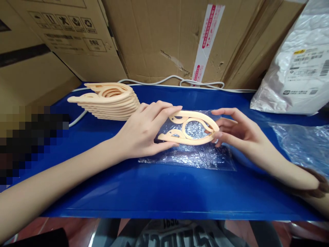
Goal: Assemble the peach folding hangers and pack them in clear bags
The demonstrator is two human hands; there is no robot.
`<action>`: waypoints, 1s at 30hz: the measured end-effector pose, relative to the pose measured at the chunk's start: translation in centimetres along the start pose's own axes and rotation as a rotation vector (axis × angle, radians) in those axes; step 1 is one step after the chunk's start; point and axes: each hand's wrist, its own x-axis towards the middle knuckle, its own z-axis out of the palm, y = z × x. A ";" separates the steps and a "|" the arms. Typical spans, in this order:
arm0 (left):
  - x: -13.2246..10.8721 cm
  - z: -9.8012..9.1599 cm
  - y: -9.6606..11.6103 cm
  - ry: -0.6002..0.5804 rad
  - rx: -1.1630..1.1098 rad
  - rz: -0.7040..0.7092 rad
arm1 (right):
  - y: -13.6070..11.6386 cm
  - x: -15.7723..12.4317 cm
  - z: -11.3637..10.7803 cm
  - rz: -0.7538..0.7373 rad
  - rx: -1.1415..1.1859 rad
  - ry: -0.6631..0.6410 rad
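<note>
My left hand [144, 132] grips a peach plastic folding hanger [190, 127] by its left end, thumb below and fingers on top. My right hand [236, 132] touches the hanger's right tip with curled fingers. The hanger is held just above a clear plastic bag [195, 156] that lies flat on the blue table [154, 192]. A stack of several identical peach hangers [108, 101] rests on the table behind my left hand.
Cardboard boxes [159, 37] stand along the back of the table. A white cable [180, 81] runs along their base. A white parcel bag [295, 68] sits at the back right, with more clear plastic [300, 144] at the right edge.
</note>
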 end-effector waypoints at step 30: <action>-0.4 -0.9 0.6 -0.243 0.284 -0.302 | -0.9 1.3 -9.0 -0.209 -0.634 0.060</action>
